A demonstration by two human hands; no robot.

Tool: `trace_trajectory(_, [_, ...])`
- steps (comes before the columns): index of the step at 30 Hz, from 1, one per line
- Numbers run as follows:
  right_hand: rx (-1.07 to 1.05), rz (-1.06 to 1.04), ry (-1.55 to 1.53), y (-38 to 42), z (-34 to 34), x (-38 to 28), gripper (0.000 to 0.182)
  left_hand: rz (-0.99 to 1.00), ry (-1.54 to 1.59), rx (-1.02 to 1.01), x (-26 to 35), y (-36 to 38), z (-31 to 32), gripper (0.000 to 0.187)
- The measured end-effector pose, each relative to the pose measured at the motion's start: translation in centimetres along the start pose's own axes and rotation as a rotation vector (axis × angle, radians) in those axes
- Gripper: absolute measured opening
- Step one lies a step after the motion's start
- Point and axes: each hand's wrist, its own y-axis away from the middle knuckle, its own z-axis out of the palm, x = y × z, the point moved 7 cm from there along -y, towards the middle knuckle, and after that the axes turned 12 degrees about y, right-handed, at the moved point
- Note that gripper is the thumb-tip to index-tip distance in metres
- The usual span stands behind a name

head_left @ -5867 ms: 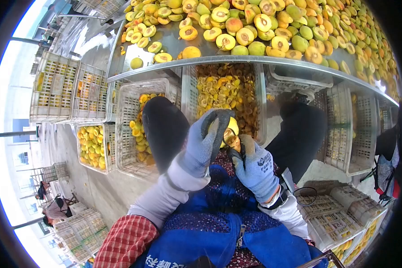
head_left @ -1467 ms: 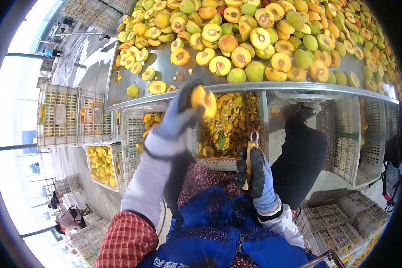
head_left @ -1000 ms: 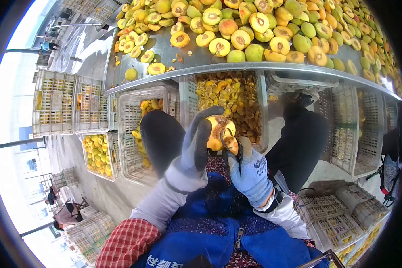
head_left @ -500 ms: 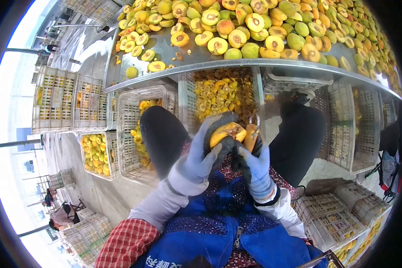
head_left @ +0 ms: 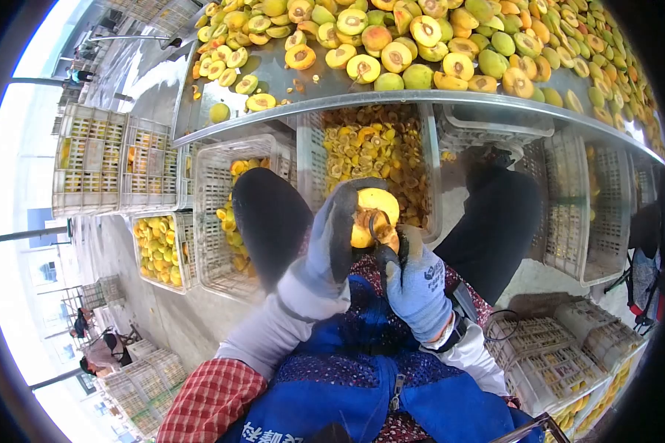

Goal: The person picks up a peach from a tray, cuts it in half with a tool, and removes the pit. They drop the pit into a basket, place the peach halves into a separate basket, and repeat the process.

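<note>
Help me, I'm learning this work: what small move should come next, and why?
Probably a slight turn of the right hand, drawing the looped tool around the brown middle of the fruit half: the loop sits at that brown part, and the left hand holds the fruit.

The gloved left hand (head_left: 331,229) is raised in front of the torso, fingers curled in a grip, with the left forearm (head_left: 273,336) angled upward and inward. The gloved right hand (head_left: 419,284) is positioned beside it and slightly lower, fingers flexed. The left leg (head_left: 268,221) and right leg (head_left: 499,229) are spread apart, flanking both hands.
</note>
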Motion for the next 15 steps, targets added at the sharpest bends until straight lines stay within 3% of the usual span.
trace_trajectory(3, [0.044,-0.014,-0.027,-0.2,0.1,-0.3,0.039,0.110,-0.015,0.029,0.6,0.6,1.0,0.038])
trace_trajectory(4, [0.044,-0.016,-0.026,-0.2,0.2,-0.3,0.039,0.200,-0.254,0.003,1.6,0.8,1.7,0.041])
trace_trajectory(8, [-0.013,0.005,-0.020,-0.1,1.0,0.2,0.040,0.100,-0.106,0.104,-0.3,1.0,0.2,0.040])
trace_trajectory(10, [-0.043,0.009,-0.029,0.0,1.6,0.3,0.042,0.206,-0.147,0.057,0.2,0.9,0.3,0.036])
trace_trajectory(15, [-0.040,0.045,-0.204,1.1,2.7,0.7,0.046,0.176,-0.225,0.102,-0.1,1.2,0.1,0.036])
